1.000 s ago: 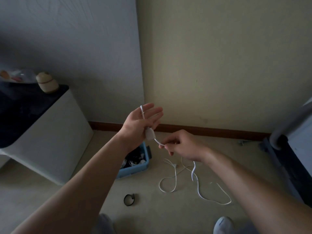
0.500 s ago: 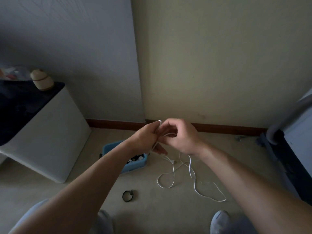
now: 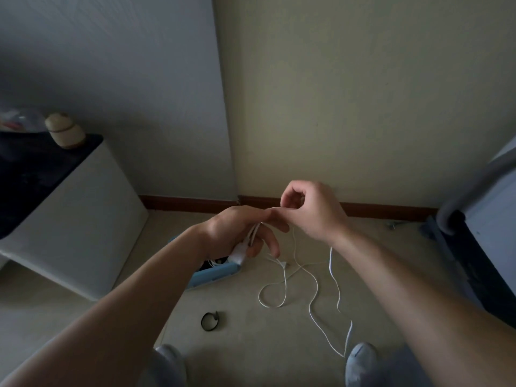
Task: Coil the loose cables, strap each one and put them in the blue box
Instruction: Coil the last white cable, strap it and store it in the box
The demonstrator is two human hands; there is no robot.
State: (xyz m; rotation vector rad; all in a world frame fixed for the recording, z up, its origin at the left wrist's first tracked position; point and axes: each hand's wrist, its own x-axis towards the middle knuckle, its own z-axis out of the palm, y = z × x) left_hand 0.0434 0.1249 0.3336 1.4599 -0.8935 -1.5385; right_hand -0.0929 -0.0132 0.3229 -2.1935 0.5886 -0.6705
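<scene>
Far left of the left grip (image 3: 240, 230) stands a white cabinet (image 3: 78, 224) with a dark top surface. On it sit a round tan jar (image 3: 64, 131) and, at the frame edge, a clear bag (image 3: 16, 121) too blurred to make out.

The left grip is clamped on several turns of the white cable (image 3: 330, 261) and on its white plug block (image 3: 238, 252), which sticks out under the palm. Straight below that grip lies the blue box (image 3: 215, 275). The left forearm and the plug block cover most of it, leaving one wall and a dark gap with white bits inside.

Lower still, on the floor, a black strap (image 3: 210, 321) lies curled in a ring, apart from the cable.

Just right, touching the left forefinger, the right grip (image 3: 312, 210) pinches the cable between thumb and forefinger. Loose cable hangs from there and sprawls over the floor below both grips, reaching the right shoe (image 3: 360, 356).

Far right of the right grip stands dark furniture (image 3: 480, 261).

Counted: one cabinet, one jar, one bag, one box, one strap and two shoes, the left shoe (image 3: 170, 356) included. There is one cable as far as the strands can be followed.
</scene>
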